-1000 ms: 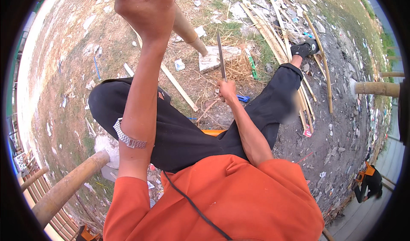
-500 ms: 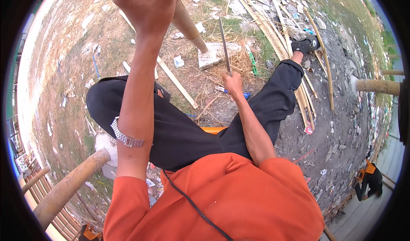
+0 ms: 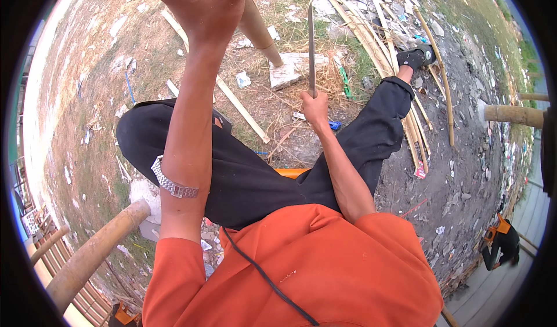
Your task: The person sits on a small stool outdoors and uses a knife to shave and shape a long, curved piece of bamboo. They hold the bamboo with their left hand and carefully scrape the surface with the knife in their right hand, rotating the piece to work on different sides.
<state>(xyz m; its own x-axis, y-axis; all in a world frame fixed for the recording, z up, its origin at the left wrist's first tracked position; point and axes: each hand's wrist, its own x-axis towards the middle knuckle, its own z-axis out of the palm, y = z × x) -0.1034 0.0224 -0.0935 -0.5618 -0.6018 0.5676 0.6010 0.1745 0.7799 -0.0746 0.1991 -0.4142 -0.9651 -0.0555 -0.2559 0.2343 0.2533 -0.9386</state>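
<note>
My left hand [image 3: 204, 8], raised at the top edge, is wrapped round a thick bamboo pole [image 3: 259, 31]. The pole's lower end rests on a pale, rough-edged block [image 3: 283, 79] on the ground; its upper part is hidden by the hand and cut off by the frame. Between my knees, my right hand [image 3: 315, 108] grips a long-bladed knife, most likely a machete [image 3: 311, 48], its handle hidden in the fist. The narrow dark blade points away from me, to the right of the pole and apart from it.
Split bamboo strips [image 3: 371, 40] lie in a pile by my right foot. A curved bamboo stick [image 3: 442, 77] lies beyond it. A green-handled object [image 3: 346, 83] and a blue object [image 3: 335, 125] are near my right hand. Another person [image 3: 503, 243] is at the far right.
The blade in my right hand has turned from leaning left to nearly straight away from me, and that hand has shifted slightly forward. My left hand has moved slightly right.
</note>
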